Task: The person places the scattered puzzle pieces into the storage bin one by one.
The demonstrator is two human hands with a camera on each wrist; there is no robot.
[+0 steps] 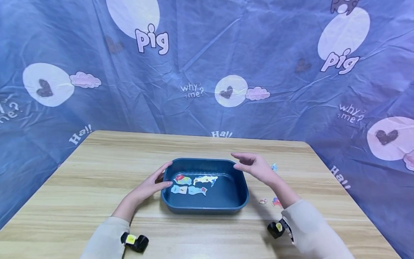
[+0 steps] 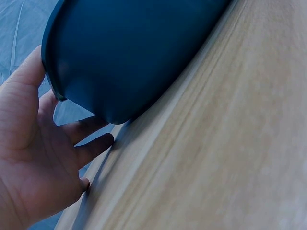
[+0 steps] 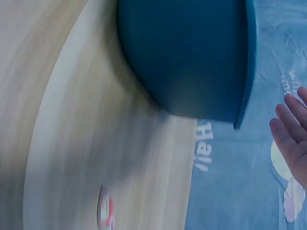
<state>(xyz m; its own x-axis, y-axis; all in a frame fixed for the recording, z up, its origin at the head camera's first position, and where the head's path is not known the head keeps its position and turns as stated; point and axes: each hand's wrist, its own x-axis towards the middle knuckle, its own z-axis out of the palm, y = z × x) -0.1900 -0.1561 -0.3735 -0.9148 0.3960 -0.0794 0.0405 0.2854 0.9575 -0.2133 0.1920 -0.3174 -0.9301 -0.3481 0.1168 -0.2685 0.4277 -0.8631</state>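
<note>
A dark blue rectangular tray [image 1: 207, 208] with raised walls stands on the wooden table. Inside, on its left half, lie several flat colourful cut-out pieces, among them a red-and-green one [image 1: 183, 180] and a light blue one with a red mark [image 1: 196, 190]. My left hand [image 1: 152, 185] holds the tray's left end, thumb at the rim and fingers along the outer wall [image 2: 120, 62]. Over the far right corner hovers my right hand [image 1: 255, 167], fingers extended and thumb apart, holding nothing. In the right wrist view its fingers [image 3: 290, 127] show away from the tray wall.
Right of the tray lie more small cut-outs: a blue one [image 1: 274, 167] beyond the right forearm, a small reddish one [image 1: 263, 201] and a red-and-blue one [image 1: 276, 202] near it. Behind the table [image 1: 129, 144] hangs a blue printed cloth [image 1: 200, 118].
</note>
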